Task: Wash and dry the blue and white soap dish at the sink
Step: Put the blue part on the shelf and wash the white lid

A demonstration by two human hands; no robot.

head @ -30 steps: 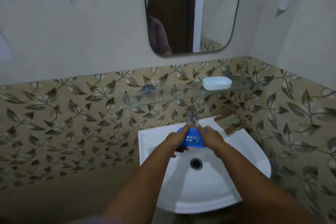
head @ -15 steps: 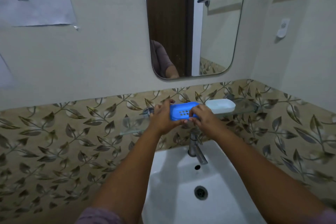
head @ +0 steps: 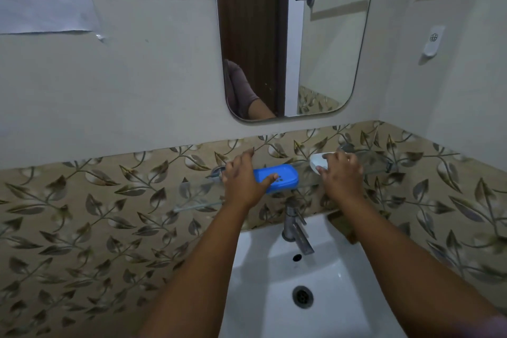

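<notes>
The blue perforated part of the soap dish lies on the glass shelf above the tap. My left hand holds its left end, thumb across the top and fingers reaching behind it. The white part of the soap dish sits further right on the same shelf. My right hand grips it from above, fingers curled over its far side and thumb at its front edge, so most of it is hidden.
A white basin with a drain sits below, and a chrome tap stands under the shelf. A mirror hangs on the wall above. Leaf-patterned tiles run behind, and the side wall is close on the right.
Both hands lifted the blue part from the basin up to the glass shelf. It now lies there under my left hand, and my right hand has moved right onto the white part.
</notes>
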